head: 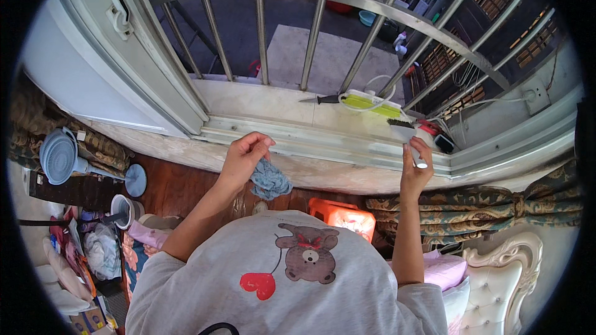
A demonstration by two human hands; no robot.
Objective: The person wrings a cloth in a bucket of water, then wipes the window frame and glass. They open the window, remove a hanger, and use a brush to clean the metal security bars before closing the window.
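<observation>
Bunched blue-grey cloth (pixel 271 180) hangs below my left hand (pixel 247 156), whose fingers are closed on its upper part. My right hand (pixel 416 167) grips the white handle of a small brush (pixel 403 131). Its dark bristles point away from me, over the right part of the window sill (pixel 260 107). The sliding-window track (pixel 302 139) runs just beyond both hands. On the sill lies a knife (pixel 321 99) with a black handle, beside a lime-green and white object (pixel 372 104) with a pale cable looped over it.
Curved metal bars (pixel 321 32) stand beyond the sill. A window sash with a white latch (pixel 120 15) is at left. Red and black items (pixel 435 134) and cables crowd the sill's right corner. Below are a blue fan (pixel 59 156), an orange container (pixel 326 211) and a tied patterned curtain (pixel 470 204).
</observation>
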